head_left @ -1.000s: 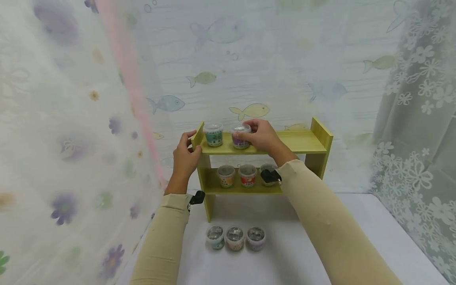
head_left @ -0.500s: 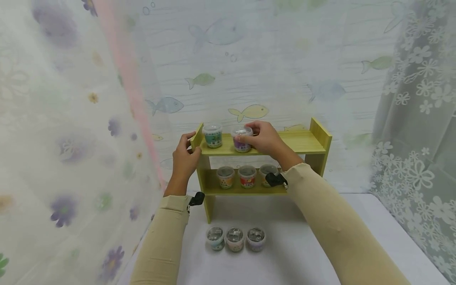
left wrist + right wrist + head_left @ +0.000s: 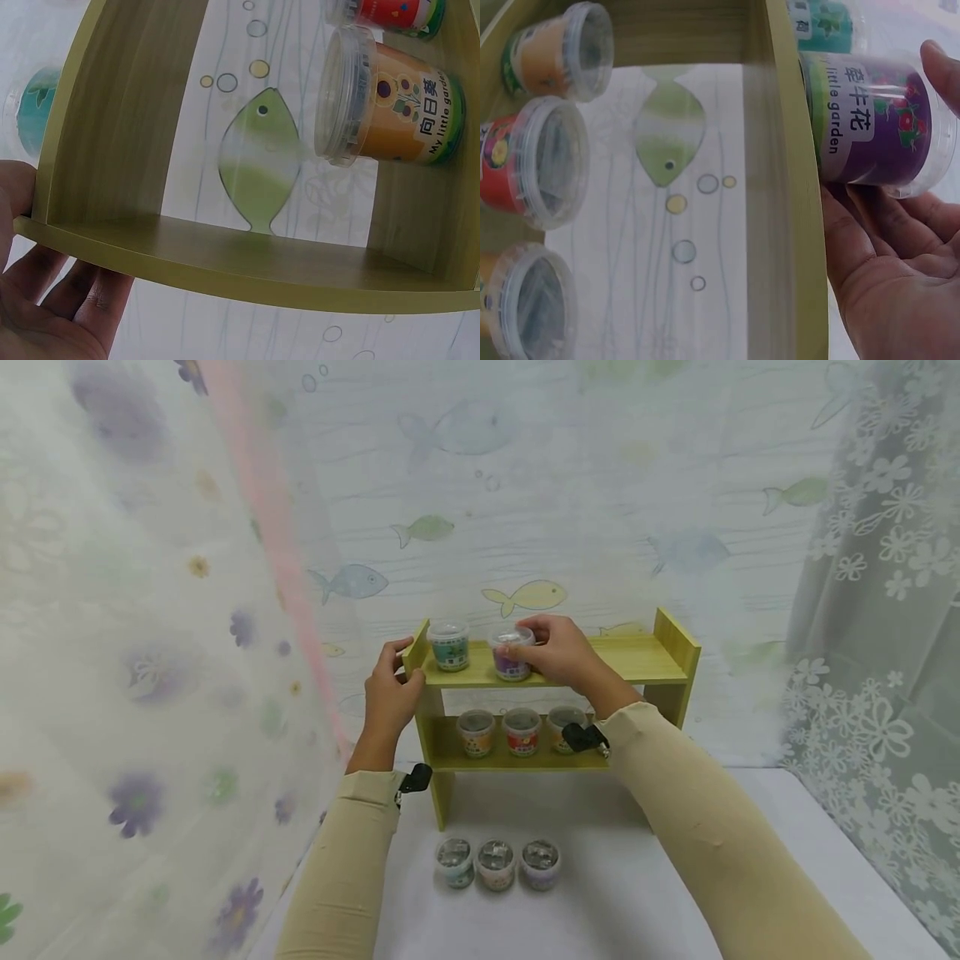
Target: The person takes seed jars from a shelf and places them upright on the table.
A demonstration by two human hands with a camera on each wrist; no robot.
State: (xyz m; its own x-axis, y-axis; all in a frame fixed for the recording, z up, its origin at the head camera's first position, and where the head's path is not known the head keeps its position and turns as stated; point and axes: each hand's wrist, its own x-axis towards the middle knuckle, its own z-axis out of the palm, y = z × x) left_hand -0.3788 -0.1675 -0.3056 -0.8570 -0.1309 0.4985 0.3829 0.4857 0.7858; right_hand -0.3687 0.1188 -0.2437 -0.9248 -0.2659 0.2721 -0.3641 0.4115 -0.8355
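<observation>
The right hand (image 3: 562, 653) pinches the purple tub (image 3: 511, 667), which looks light, stiff and slick, best held around its middle. The left hand (image 3: 391, 688) grips the shelf (image 3: 630, 662).

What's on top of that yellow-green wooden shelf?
At left, a clear, teal-labelled plastic tub; right of it, a clear, purple-labelled plastic tub held by the right hand, which hides whatever is behind it.

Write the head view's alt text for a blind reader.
The right hand holds a purple tub at the top of a yellowish shelf, beside a teal tub; the left hand grips the shelf's left end. Three tubs show on the lower board, three on the tabletop.
</observation>
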